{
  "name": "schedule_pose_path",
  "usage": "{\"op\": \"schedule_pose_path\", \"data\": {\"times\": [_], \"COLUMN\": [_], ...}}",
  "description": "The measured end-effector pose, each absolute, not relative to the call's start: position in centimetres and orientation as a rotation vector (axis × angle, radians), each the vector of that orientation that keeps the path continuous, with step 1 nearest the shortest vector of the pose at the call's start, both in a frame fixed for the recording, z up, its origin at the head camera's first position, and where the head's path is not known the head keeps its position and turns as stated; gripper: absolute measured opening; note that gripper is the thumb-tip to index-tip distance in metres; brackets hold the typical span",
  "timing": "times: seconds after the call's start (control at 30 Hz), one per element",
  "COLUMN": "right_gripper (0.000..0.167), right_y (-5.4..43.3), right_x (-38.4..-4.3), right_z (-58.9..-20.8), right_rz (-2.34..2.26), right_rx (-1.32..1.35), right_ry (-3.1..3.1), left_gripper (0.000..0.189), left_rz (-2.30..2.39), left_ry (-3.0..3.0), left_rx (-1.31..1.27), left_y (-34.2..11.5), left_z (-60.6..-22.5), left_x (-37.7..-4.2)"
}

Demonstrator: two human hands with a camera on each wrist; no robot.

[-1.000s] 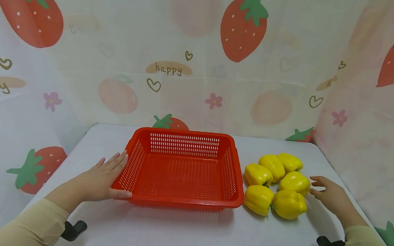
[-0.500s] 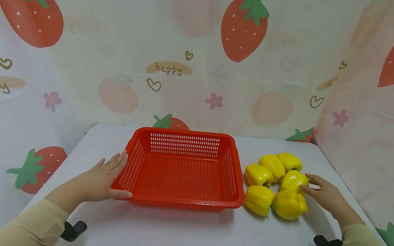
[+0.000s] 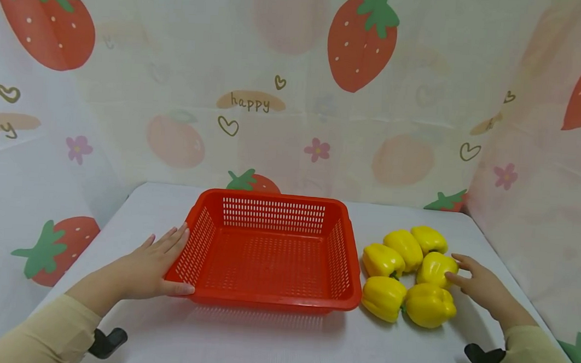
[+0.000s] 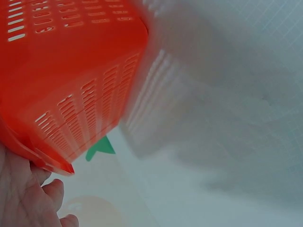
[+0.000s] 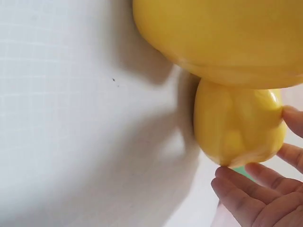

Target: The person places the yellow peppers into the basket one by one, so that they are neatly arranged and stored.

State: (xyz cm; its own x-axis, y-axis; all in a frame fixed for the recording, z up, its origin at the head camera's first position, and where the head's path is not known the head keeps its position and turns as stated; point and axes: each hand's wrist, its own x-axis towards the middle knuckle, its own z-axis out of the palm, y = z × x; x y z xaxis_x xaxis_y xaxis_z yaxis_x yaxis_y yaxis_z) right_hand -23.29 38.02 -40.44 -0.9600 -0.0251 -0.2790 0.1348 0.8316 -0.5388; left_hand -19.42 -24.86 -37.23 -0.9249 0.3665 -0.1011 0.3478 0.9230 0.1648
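A red plastic basket (image 3: 269, 298) with slotted walls sits mid-table, with nothing inside. My left hand (image 3: 153, 265) rests on its left side, fingers straight along the rim and thumb at the front corner; the left wrist view shows this hand (image 4: 28, 198) beside the rim. Right of the basket lie several glossy yellow bell peppers. My right hand (image 3: 482, 285) holds the rightmost bell pepper (image 3: 436, 268) between thumb and fingers, still in the group. Up close, fingertips of this hand (image 5: 265, 194) surround that pepper's far end, while a nearer bell pepper (image 5: 222, 38) covers its top.
The front right bell pepper (image 3: 430, 306) lies just before the held one, and the front left bell pepper (image 3: 384, 300) nearly touches the basket's right rim. A white cloth covers the table (image 3: 262, 350). Strawberry-printed fabric (image 3: 177, 77) walls the back and both sides.
My right hand has moved left from beside the rightmost bell pepper and put its thumb and fingers on it. That pepper has turned slightly. The left hand and basket have stayed put.
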Motion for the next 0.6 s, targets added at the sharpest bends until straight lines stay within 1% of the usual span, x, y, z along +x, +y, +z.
{"op": "schedule_pose_path", "data": {"times": [0.23, 0.33, 0.4, 0.47, 0.6], "right_gripper": [0.07, 0.063, 0.062, 0.066, 0.083], "right_y": [38.57, 38.64, 38.67, 38.75, 38.93], "right_x": [-23.48, -23.41, -23.33, -23.29, -23.35], "right_z": [-40.54, -40.68, -40.78, -40.85, -40.86], "right_rz": [-0.823, -0.82, -0.826, -0.84, -0.848], "right_rx": [-0.03, -0.099, -0.15, -0.206, -0.294], "right_ry": [2.778, 2.785, 2.786, 2.775, 2.763], "left_gripper": [0.119, 0.12, 0.12, 0.12, 0.121], "left_rz": [0.227, 0.239, 0.243, 0.24, 0.256], "left_ry": [2.946, 2.936, 2.931, 2.929, 2.926], "left_rx": [0.552, 0.541, 0.544, 0.552, 0.564], "left_y": [-24.87, -24.93, -24.93, -24.88, -24.78], "left_z": [-37.14, -37.12, -37.1, -37.08, -36.95], "left_x": [-19.4, -19.31, -19.29, -19.29, -19.32]}}
